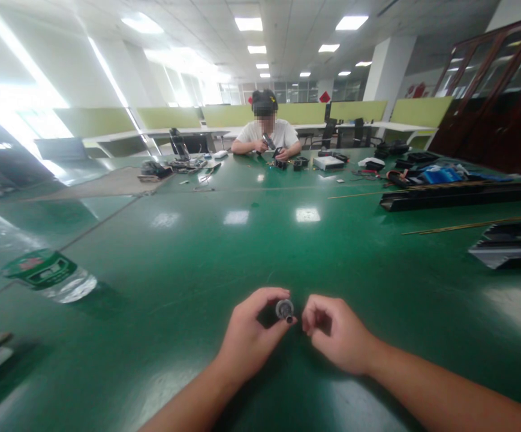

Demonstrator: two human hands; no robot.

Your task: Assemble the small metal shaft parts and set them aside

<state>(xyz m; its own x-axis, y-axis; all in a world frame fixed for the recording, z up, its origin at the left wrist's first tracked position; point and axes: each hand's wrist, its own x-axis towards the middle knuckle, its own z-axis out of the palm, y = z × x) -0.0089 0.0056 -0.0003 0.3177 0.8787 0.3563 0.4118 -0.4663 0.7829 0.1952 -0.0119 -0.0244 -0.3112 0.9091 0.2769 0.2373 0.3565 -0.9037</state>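
My left hand point(256, 327) grips a small grey metal part with a round flange and a short hollow tube end point(285, 310) between thumb and fingers. The tube end points toward me, a little above the green tabletop point(224, 258). Just to its right is my right hand point(339, 333), its fingers curled in toward the thumb and apart from the metal part. Whether anything small sits in those curled fingers is hidden.
A water bottle with a green label point(44, 270) stands at left. Black metal channels point(467, 195) and thin rods point(476, 225) lie at right. Across the table a person point(267, 132) works with a handheld tool among small parts. A white box point(327, 162) sits nearby.
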